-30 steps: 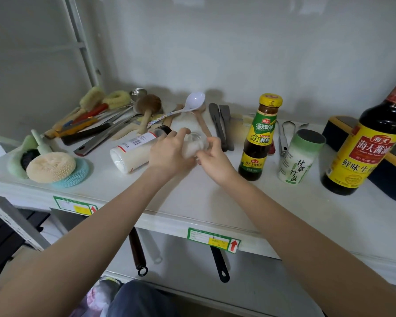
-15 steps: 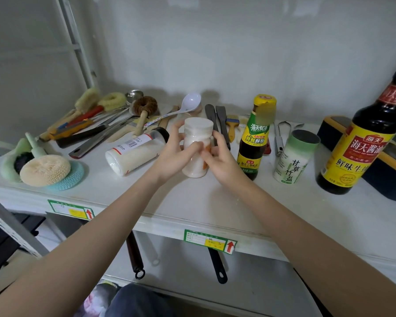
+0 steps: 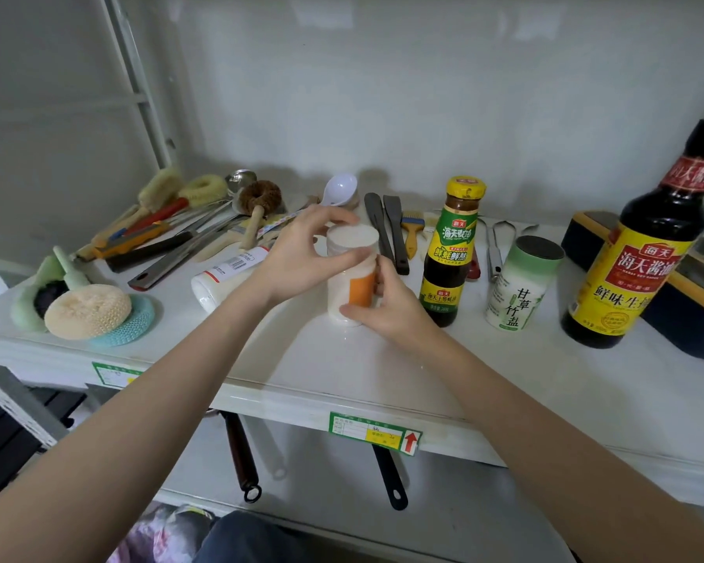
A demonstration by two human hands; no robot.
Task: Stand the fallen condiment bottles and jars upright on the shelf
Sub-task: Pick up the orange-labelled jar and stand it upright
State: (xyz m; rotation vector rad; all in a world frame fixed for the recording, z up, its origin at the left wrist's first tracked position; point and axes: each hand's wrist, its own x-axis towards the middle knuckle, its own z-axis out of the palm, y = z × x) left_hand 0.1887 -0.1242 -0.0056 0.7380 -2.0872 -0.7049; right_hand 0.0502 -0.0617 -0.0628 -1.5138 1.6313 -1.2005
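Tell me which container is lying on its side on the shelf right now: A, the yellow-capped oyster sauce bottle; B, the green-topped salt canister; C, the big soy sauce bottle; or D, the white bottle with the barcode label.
D: the white bottle with the barcode label lies flat behind the left hand, while the other three stand upright.

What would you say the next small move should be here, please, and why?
Probably let go of the white jar: it stands upright on the shelf, with the left hand on its lid and the right hand at its base. Then reach for the white bottle lying on its side just left of it.
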